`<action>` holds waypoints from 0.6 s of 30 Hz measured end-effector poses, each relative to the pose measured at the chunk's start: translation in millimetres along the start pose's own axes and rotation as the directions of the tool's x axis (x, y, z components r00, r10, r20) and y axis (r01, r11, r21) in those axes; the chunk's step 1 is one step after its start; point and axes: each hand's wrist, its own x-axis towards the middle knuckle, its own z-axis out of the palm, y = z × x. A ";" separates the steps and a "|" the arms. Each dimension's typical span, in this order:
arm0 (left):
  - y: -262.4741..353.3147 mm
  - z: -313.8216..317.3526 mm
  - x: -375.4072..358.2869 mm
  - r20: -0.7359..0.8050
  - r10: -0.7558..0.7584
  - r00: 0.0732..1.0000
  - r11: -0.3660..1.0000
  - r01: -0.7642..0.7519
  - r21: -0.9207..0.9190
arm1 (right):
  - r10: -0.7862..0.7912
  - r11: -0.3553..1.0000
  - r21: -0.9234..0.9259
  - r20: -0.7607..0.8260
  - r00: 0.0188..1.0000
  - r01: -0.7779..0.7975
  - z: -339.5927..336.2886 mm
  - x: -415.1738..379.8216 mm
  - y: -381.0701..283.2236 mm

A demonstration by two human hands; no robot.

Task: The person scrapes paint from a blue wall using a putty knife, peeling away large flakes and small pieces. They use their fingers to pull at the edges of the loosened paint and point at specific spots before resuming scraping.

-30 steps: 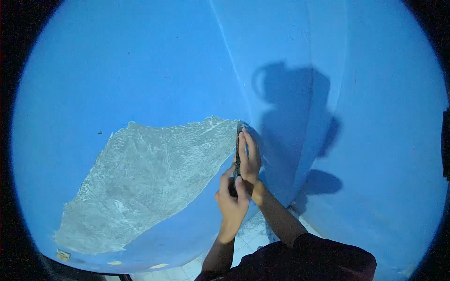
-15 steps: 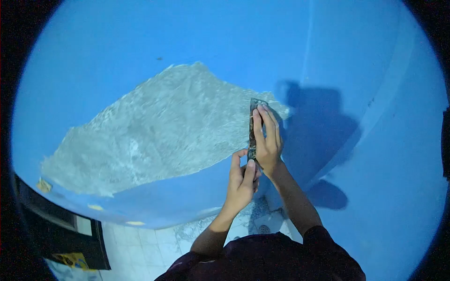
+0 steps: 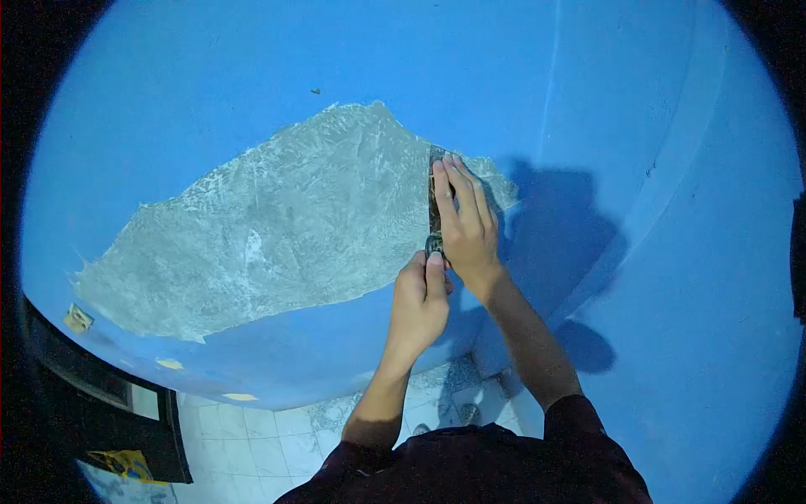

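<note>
A grey plaster-like patch (image 3: 311, 218) covers part of the blue wall (image 3: 403, 50), with rough streaks over its surface. Near its right end, a narrow dark trowel (image 3: 435, 207) lies upright against the wall. My left hand (image 3: 420, 302) closes round the trowel's lower end, thumb on top. My right hand (image 3: 470, 231) rests its long fingers along the blade and presses it from the right; its thumb is out of sight. Grey material also shows to the right of my right fingers.
A wall corner runs down the right side, where my shadow (image 3: 562, 235) falls. An electrical box (image 3: 78, 318) sits in the wall at lower left. Below are pale floor tiles (image 3: 290, 445), a dark-framed object (image 3: 92, 403) and a yellow item (image 3: 126, 464).
Both hands and the trowel have shifted left and upward across the patch. The view has moved slightly too. Both hands keep their hold.
</note>
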 end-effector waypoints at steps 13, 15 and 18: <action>5.8 12.2 5.4 0.007 0.051 0.999 0.996 -0.051 0.076 | -0.031 0.999 0.024 -0.052 0.998 0.032 6.3 3.8 7.0; 10.4 -1.4 5.2 0.029 0.067 0.997 0.991 -0.070 0.114 | 0.000 1.000 -0.004 -0.057 0.998 0.000 3.8 4.4 1.4; 4.0 -6.6 8.7 0.076 -0.015 0.997 0.998 0.010 0.066 | 0.024 1.000 0.007 -0.064 0.998 -0.023 7.0 -0.6 1.7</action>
